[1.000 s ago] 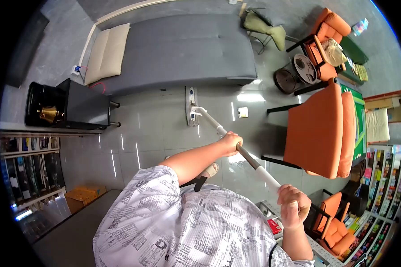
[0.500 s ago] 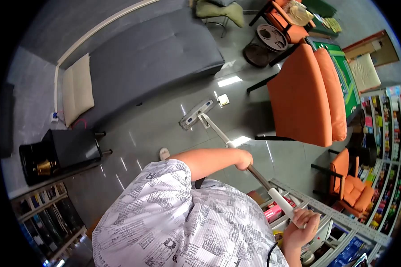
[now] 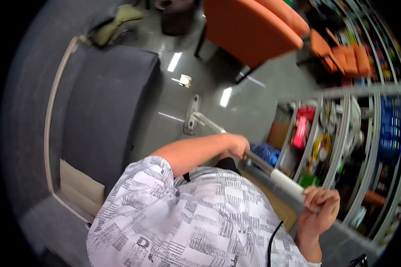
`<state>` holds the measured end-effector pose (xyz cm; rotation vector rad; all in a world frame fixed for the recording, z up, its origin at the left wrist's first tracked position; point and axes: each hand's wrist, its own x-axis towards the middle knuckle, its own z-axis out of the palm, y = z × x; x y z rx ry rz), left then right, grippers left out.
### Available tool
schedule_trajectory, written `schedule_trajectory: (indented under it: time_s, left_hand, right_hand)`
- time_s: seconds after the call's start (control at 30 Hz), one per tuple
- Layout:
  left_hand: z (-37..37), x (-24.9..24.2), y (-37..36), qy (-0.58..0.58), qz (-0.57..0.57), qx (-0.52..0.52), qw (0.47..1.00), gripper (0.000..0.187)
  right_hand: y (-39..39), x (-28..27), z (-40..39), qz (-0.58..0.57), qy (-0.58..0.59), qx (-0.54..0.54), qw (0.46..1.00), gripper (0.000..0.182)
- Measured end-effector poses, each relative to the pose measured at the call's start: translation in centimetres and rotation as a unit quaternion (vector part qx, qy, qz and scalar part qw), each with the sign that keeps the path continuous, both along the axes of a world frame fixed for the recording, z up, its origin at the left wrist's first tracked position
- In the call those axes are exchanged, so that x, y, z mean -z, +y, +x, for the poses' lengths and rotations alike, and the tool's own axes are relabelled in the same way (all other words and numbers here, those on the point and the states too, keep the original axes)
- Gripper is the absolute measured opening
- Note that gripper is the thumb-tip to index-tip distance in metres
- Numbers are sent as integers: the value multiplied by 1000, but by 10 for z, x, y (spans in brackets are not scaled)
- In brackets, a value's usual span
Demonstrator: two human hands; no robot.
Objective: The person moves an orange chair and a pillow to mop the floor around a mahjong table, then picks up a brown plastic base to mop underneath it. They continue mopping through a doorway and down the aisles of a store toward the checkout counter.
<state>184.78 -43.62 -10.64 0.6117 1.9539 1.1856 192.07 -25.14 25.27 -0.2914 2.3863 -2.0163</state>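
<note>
A flat mop runs across the view, with its pale head on the shiny grey floor. Around the brownish middle of its pole my left hand is wrapped, in front of my body. My right hand grips the upper end of the white handle at the right, fingers curled over it. On the floor just beyond the mop head sits a small whitish square thing; I cannot make out its kind.
A dark grey sofa bed with a beige cushion stands along the left wall. An orange armchair is ahead. Shelving crowded with goods lines the right side, near my right hand. A blue bag lies by the shelves.
My view has turned to the right, so the sofa bed, chair and shelves appear shifted leftward. The mop head has turned and lies nearer the shelves. Both hands keep their hold on the pole.
</note>
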Motion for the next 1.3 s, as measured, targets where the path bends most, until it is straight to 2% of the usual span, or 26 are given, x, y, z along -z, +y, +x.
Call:
schedule_trajectory:
  time_s: [0.07,0.17,0.27,0.37,0.4,0.5,0.57,0.63,0.7,0.77,0.8,0.83,0.9,0.93,0.97,1.0,1.03,1.1,1.13,1.17,1.2,1.23,1.27,1.3]
  left_hand:
    - [12,12,14,-3,18,46,999,25]
    - [34,-4,33,4,2,86,996,24]
    - [65,-21,62,19,-38,63,997,23]
    - [106,-11,105,9,27,-11,1000,22]
    - [119,-5,119,17,60,-34,997,21]
    - [156,-12,147,159,127,-115,972,18]
    - [185,-8,163,163,131,-206,956,17]
    - [205,-6,177,156,109,-265,945,16]
    - [218,6,187,172,116,-233,950,18]
    - [233,8,195,197,102,-170,960,21]
    - [239,14,199,198,68,-122,970,42]
    - [244,18,200,190,31,-98,976,50]
    - [260,32,193,172,-45,-46,983,68]
    - [260,64,186,132,-80,16,988,82]
    - [263,73,171,117,-116,13,986,81]
    - [267,81,150,102,-151,8,983,80]
    - [270,99,124,100,-188,-10,977,80]
    - [265,127,63,63,-283,-48,956,77]
    - [258,131,26,20,-340,-57,938,77]
    - [247,141,-14,-18,-380,-38,924,71]
    - [238,128,-47,-42,-429,-30,902,63]
    - [231,223,-115,19,-494,112,862,60]
    - [217,252,-160,31,-519,226,824,60]
    - [202,241,-187,-4,-546,227,806,54]
  right_hand:
    - [11,6,29,-2,1,47,999,46]
    - [29,5,65,0,5,85,996,48]
    - [50,0,93,5,3,113,994,51]
    - [72,-26,109,46,9,19,999,52]
    - [71,-35,115,49,-3,21,999,46]
    - [69,-55,127,131,40,-175,975,36]
    - [74,-54,133,152,13,-367,918,30]
    - [84,-46,157,141,4,-406,903,15]
    - [109,-53,182,193,-33,-393,898,8]
    - [129,-59,228,278,-52,-244,928,9]
    - [141,-61,255,319,-59,-169,931,13]
    - [155,-61,282,330,-121,-134,927,20]
    - [184,-59,344,341,-245,-59,906,33]
    - [193,-56,370,284,-299,-32,910,39]
    - [202,-49,396,225,-349,-6,910,46]
    - [227,-28,428,290,-285,-75,911,52]
    - [237,-13,455,284,-296,-61,910,52]
    - [250,17,503,252,-214,37,943,40]
    - [265,42,528,170,-406,115,890,44]
    - [284,72,552,77,-578,184,791,48]
    - [279,86,561,-25,-617,227,753,52]
    - [273,100,569,-120,-647,277,700,57]
    - [267,113,580,12,-557,230,798,54]
    - [260,131,597,145,-447,175,865,52]
